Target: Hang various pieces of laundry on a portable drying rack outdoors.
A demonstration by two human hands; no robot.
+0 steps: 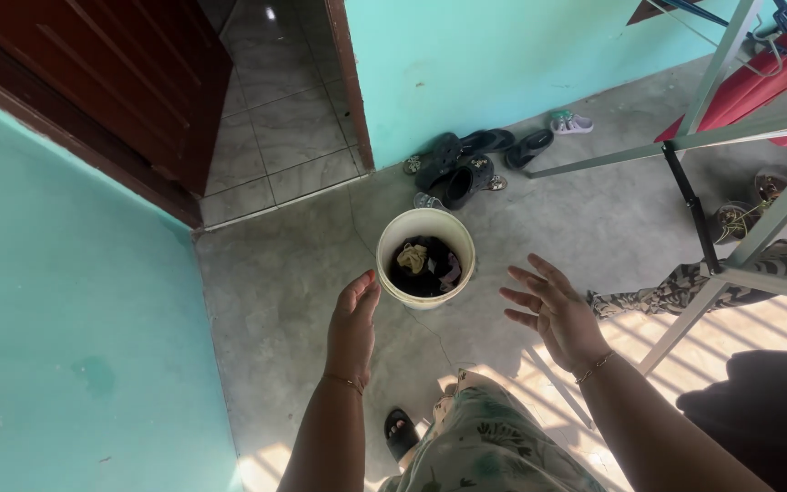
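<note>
A cream plastic bucket (425,230) stands on the grey concrete floor, with dark and yellowish clothes (424,265) bunched inside. My left hand (353,323) hangs just left of the bucket's rim, fingers loosely together, holding nothing. My right hand (556,310) is to the bucket's right, fingers spread, empty. Both wrists wear thin bracelets.
Several dark sandals (465,164) and a small pale shoe (570,122) lie by the turquoise wall beyond the bucket. A metal drying rack (740,219) stands at the right with a patterned cloth (685,282) and red garments (758,77). An open wooden door (129,82) leads to a tiled floor.
</note>
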